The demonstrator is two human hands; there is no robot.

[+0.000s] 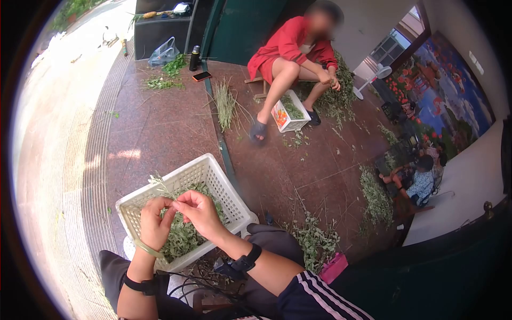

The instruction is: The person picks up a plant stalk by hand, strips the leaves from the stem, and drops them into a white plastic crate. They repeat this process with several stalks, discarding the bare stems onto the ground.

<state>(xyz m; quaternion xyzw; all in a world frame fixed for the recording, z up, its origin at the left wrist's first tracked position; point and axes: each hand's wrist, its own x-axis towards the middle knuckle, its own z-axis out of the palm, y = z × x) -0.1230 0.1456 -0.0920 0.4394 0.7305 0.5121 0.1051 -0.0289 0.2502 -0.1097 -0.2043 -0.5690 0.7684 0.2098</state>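
Observation:
My left hand (155, 220) and my right hand (198, 212) meet fingertip to fingertip above a white plastic basket (221, 184). Both are closed in a pinch on a leafy sprig (159, 184), whose grey-green leaves stick up past the fingers; the pinched part is mostly hidden. Loose picked leaves (184, 239) cover the bottom of the basket beneath my hands. A pale bangle (148, 248) circles my left wrist, and dark straps sit on both forearms.
Leafy cut stems (314, 240) lie on the floor to my right, beside a pink object (334, 268). Opposite, a person in red (288, 48) sits over a smaller white basket (292, 126). Bare stalks (224, 104), a phone (201, 76) and a black bottle (195, 57) are further off.

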